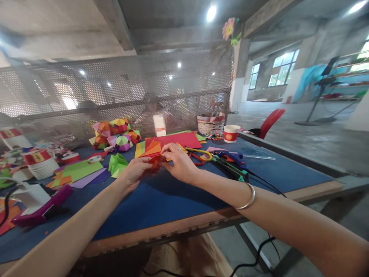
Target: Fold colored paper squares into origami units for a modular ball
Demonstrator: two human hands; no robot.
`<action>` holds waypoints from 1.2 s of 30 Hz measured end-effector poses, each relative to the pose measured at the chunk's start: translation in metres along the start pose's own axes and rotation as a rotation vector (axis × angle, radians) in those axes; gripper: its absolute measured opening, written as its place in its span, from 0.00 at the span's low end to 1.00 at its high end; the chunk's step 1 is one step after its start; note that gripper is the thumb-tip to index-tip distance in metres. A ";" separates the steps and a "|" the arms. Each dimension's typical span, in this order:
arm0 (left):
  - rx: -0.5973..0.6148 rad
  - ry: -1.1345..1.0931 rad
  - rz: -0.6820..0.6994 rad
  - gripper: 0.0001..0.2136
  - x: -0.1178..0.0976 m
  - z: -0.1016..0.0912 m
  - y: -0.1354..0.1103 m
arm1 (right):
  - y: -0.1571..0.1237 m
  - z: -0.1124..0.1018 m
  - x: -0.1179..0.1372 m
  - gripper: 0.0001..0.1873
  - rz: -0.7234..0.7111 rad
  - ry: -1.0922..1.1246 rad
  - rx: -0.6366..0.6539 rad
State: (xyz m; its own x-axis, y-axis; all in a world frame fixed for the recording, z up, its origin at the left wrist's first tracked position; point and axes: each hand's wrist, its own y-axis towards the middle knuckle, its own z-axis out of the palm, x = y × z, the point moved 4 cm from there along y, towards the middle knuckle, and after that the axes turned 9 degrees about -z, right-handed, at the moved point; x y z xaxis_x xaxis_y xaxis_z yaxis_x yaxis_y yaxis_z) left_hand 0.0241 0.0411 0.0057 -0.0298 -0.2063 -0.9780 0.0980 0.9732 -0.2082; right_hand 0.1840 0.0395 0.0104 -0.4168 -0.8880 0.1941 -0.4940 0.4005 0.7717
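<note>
Both my hands meet over the blue table top [161, 200]. My left hand [135, 172] and my right hand [179, 163] pinch a small folded piece of red paper [156, 161] between their fingertips, just above the table. A silver bangle [248, 196] sits on my right forearm. Behind the hands lie a red sheet [178, 139] and orange sheets [151, 148] of paper. Yellow-handled scissors [198, 154] lie just right of my right hand.
Folded green paper [117, 164], flat coloured sheets [79, 173] and a heap of paper balls [115, 134] lie left. A glue gun [232, 165] with cord, a paper cup [231, 133] and a basket [210, 122] are right. A mesh screen [115, 92] stands behind; stacked cups [40, 163] at far left.
</note>
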 end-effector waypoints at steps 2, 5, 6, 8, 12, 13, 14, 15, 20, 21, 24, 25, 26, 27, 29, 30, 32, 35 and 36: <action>0.003 0.015 0.004 0.04 0.000 0.001 -0.001 | -0.001 0.001 0.001 0.03 0.003 -0.002 -0.007; 0.010 0.013 0.003 0.05 -0.001 0.001 -0.001 | -0.002 0.002 0.002 0.05 0.016 0.031 -0.046; 0.013 0.010 0.007 0.05 -0.001 0.001 -0.001 | -0.003 0.002 0.001 0.08 0.042 0.051 -0.071; 0.018 0.008 0.026 0.05 -0.001 0.001 0.000 | -0.004 0.002 -0.002 0.14 0.124 0.103 -0.115; 0.027 0.036 0.066 0.07 -0.002 0.000 0.000 | -0.003 0.007 -0.009 0.10 0.320 0.229 -0.019; 0.029 0.051 0.071 0.07 -0.002 0.001 0.000 | -0.003 0.008 -0.011 0.07 0.356 0.238 0.035; 0.031 0.070 0.078 0.07 -0.002 0.001 0.000 | -0.003 0.009 -0.012 0.09 0.386 0.236 0.079; 0.033 0.091 0.087 0.06 -0.002 0.002 0.000 | -0.002 0.009 -0.013 0.13 0.411 0.226 0.107; 0.023 0.178 0.176 0.12 -0.003 0.006 -0.001 | -0.002 0.006 -0.020 0.16 0.467 0.245 0.082; 0.022 0.205 0.198 0.13 -0.004 0.007 0.000 | -0.003 0.006 -0.020 0.17 0.465 0.256 0.077; 0.025 0.280 0.250 0.12 -0.005 0.007 0.001 | -0.003 0.006 -0.021 0.18 0.466 0.267 0.065; 0.023 0.288 0.262 0.11 -0.005 0.007 0.001 | -0.003 0.007 -0.021 0.17 0.465 0.265 0.066; 0.019 0.288 0.268 0.10 -0.005 0.006 0.001 | -0.003 0.008 -0.020 0.16 0.461 0.263 0.069; 0.011 0.284 0.271 0.09 -0.006 0.006 0.002 | -0.003 0.009 -0.020 0.14 0.451 0.263 0.072; 0.001 0.284 0.269 0.07 -0.006 0.006 0.002 | -0.003 0.011 -0.019 0.12 0.430 0.274 0.072; -0.005 0.289 0.264 0.06 -0.006 0.007 0.001 | -0.004 0.013 -0.019 0.11 0.424 0.287 0.071; -0.029 0.300 0.246 0.05 -0.006 0.008 0.000 | -0.005 0.015 -0.018 0.08 0.427 0.309 0.066; -0.069 0.316 0.237 0.05 -0.006 0.009 -0.002 | -0.005 0.015 -0.017 0.04 0.430 0.316 0.072; -0.069 0.321 0.240 0.06 -0.006 0.010 -0.002 | -0.005 0.015 -0.016 0.03 0.431 0.314 0.077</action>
State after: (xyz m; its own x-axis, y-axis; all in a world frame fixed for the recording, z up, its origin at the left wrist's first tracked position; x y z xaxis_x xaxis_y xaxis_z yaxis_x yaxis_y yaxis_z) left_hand 0.0340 0.0394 0.0119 -0.3243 0.0590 -0.9441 0.0732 0.9966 0.0371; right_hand 0.1818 0.0550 -0.0059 -0.3518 -0.6599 0.6639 -0.3880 0.7483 0.5381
